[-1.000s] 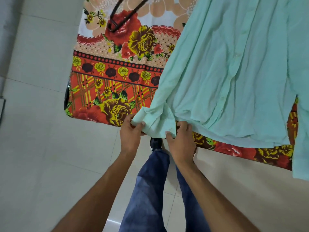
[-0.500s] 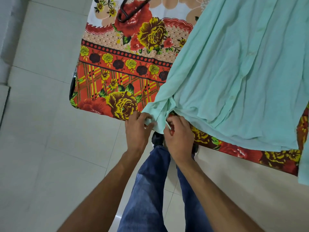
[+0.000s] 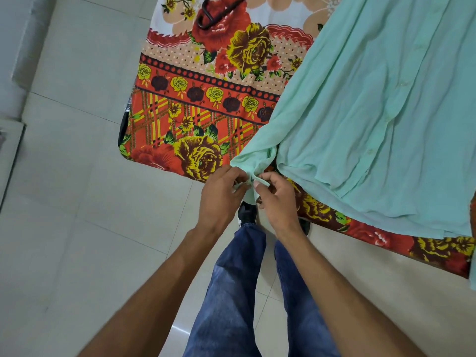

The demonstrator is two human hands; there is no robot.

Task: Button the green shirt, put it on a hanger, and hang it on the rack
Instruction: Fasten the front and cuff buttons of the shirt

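The mint-green shirt (image 3: pixel 373 112) lies spread on a table covered with a floral cloth (image 3: pixel 206 104); its front placket runs up the right side. One sleeve stretches toward me and its cuff (image 3: pixel 253 161) hangs off the table's near edge. My left hand (image 3: pixel 221 194) and my right hand (image 3: pixel 278 199) pinch the two ends of that cuff close together just below the edge. A dark hanger (image 3: pixel 213 14) lies on the cloth at the top, partly cut off by the frame.
Pale floor tiles (image 3: pixel 77 202) spread to the left and below. My legs in blue jeans (image 3: pixel 231 292) and dark shoes stand against the table's near edge. A grey wall base runs along the far left.
Both hands have gathered the cuff from a flat spread into a bunch, moving closer together with the cuff ends between their fingertips. The view has shifted slightly left.
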